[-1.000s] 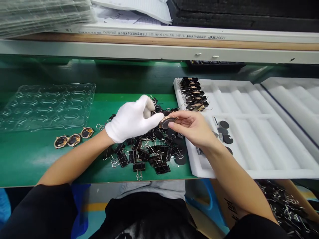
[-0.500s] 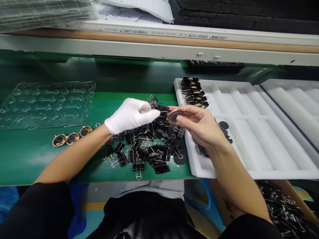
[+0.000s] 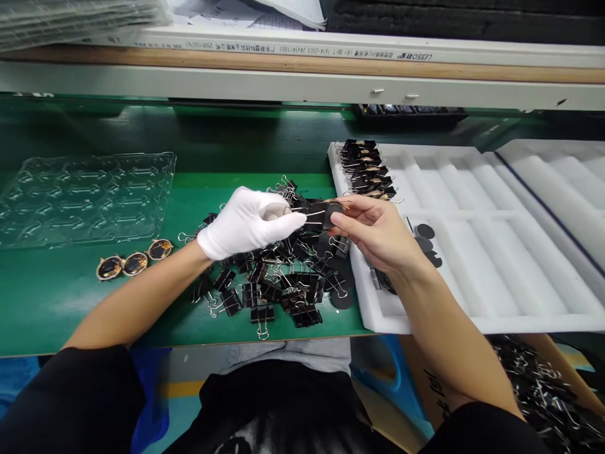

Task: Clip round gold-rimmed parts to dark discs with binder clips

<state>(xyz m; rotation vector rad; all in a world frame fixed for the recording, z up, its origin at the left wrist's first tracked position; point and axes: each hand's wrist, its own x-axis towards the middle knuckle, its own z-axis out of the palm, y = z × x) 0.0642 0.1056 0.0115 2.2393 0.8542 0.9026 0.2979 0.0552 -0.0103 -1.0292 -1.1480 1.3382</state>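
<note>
Could knock loose binder clips off the near edge of the green table by reaching carelessly. Could scuff three unclipped watch heads by brushing past. Pinching black binder clip by its wire handles with gloved left hand; gripping gold-rimmed watch head plus black disc with bare right hand, over the pile. Could bite off-centre by easing the squeeze early, shifting disc or nicking rim; can't tell clip's depth. Could snag the clipped row on white foam tray beyond by swinging wide.
</note>
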